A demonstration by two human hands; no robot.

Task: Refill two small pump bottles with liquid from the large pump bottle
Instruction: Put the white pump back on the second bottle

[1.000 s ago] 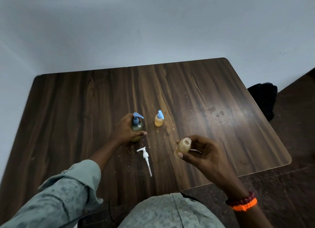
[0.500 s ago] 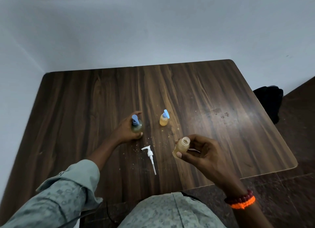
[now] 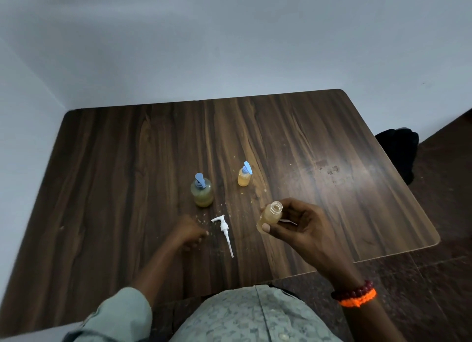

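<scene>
The large pump bottle (image 3: 202,192), greenish with a blue pump, stands upright on the wooden table (image 3: 332,188). Right of it stands a small amber bottle (image 3: 244,176) with a blue pump. My right hand (image 3: 298,229) holds a second small bottle (image 3: 270,215), uncapped and tilted, above the table's near part. Its white pump (image 3: 224,230) lies flat on the table between my hands. My left hand (image 3: 189,233), blurred, hovers just left of that pump with fingers curled and nothing seen in it.
Crumbs or dried drips speckle the wood around the bottles. A dark bag (image 3: 398,150) sits on the floor beyond the table's right edge. White walls bound the table at the back and left.
My left hand has let go of the large pump bottle and pulled back toward me, near the white pump. The right hand keeps holding the open small bottle.
</scene>
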